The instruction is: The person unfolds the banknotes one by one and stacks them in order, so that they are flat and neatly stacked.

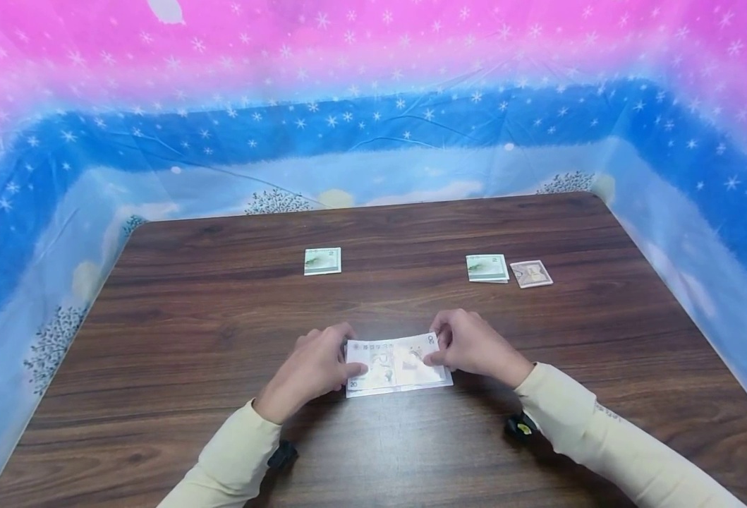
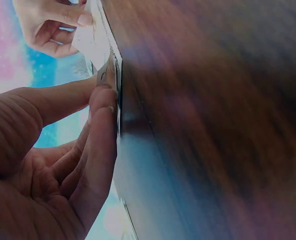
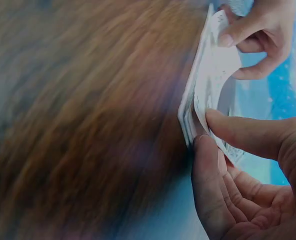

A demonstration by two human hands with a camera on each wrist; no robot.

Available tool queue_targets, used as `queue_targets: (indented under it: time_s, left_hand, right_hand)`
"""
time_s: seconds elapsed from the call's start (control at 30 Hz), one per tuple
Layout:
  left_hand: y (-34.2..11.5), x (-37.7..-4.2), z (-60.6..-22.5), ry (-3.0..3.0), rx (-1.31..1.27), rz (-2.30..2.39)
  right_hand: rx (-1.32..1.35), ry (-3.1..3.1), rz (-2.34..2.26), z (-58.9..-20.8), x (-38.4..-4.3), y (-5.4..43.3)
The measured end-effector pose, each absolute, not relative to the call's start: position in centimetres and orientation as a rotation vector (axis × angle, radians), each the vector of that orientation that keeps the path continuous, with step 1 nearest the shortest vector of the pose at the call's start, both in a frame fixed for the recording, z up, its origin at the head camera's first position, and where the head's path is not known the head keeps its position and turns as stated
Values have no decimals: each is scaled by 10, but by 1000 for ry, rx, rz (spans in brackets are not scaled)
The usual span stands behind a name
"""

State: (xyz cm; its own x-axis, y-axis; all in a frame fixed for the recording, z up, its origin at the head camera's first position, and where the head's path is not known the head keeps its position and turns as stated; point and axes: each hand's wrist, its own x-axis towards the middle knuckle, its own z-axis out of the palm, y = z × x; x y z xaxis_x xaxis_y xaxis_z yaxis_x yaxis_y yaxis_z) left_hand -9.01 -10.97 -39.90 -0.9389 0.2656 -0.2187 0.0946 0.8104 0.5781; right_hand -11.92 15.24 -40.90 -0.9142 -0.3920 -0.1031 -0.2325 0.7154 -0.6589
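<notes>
Brown wood-grain desk [image 1: 176, 310], far corners rounded, its left, far and right edges met by a patterned cloth [image 1: 348, 120] in pink, blue and white with snowflakes. From the left: a wide stretch of wood between the desk's left edge and the left sleeve [image 1: 221, 458], cream, black wrist device [image 1: 282, 455] beneath its cuff. Left hand [image 1: 312, 367]: pinching the left end of a sheaf of pale banknotes [image 1: 389, 363], thumb on top. Beyond it, towards the far edge and well apart from the sheaf, a green folded note [image 1: 322, 261]. Pale banknotes: at the desk's middle, held between both hands, marked 20 at two corners, upper sheet bowed, layered edges showing along the near side; whether the underside touches the wood cannot be told. Right hand [image 1: 475, 342]: pinching the sheaf's right end. Beyond, a green folded stack [image 1: 486, 267], with a brownish note [image 1: 531, 274] just beside it, a narrow gap between; then the right sleeve [image 1: 576, 416], cream, and wood out to the right edge. Count: green items, two, set well apart; pale banknotes, at least two sheets, exact number not readable; brownish note, one; hands, two; sleeves, two.
</notes>
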Motion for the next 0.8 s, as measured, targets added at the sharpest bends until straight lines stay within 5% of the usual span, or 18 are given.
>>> queue_targets:
  time_s: [0.4, 0.8]
  left_hand:
    - [-112, -92, -395, 2756, 219, 825]
    - [-137, -133, -383, 2979, 320, 747]
  right_hand:
    - [-451, 2767, -826, -407, -119, 152]
    - [-401, 2613, -1182, -394, -153, 149]
